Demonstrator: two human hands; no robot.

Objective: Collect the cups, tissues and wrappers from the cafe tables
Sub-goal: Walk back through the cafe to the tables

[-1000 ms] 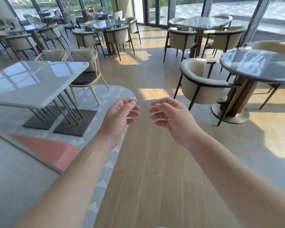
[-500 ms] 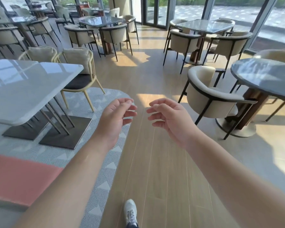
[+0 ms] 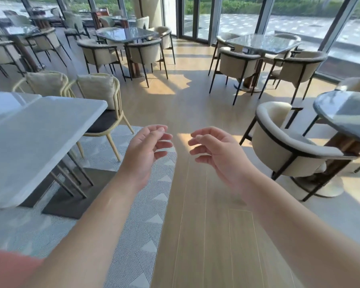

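Note:
My left hand [image 3: 146,148] and my right hand [image 3: 218,152] hang side by side in front of me over the wooden floor, fingers loosely curled, holding nothing. No cup, tissue or wrapper shows anywhere in view. A white rectangular table [image 3: 35,142] stands at my left with a bare top. A dark round table [image 3: 345,115] stands at my right, its visible top bare. Two dark square tables farther back, one at the centre left [image 3: 125,35] and one at the right [image 3: 262,43], show nothing on them.
A cream armchair [image 3: 289,142] sits by the round table at right. Yellow-framed chairs [image 3: 100,113] with cushions stand behind the white table. A grey patterned rug [image 3: 133,235] lies under it. More chairs and tables fill the back by the glass walls [image 3: 195,17].
The view has moved forward along the floor; the white table and round table are nearer and lower in view. Both hands keep their pose, a little farther apart. The shoe seen earlier is gone.

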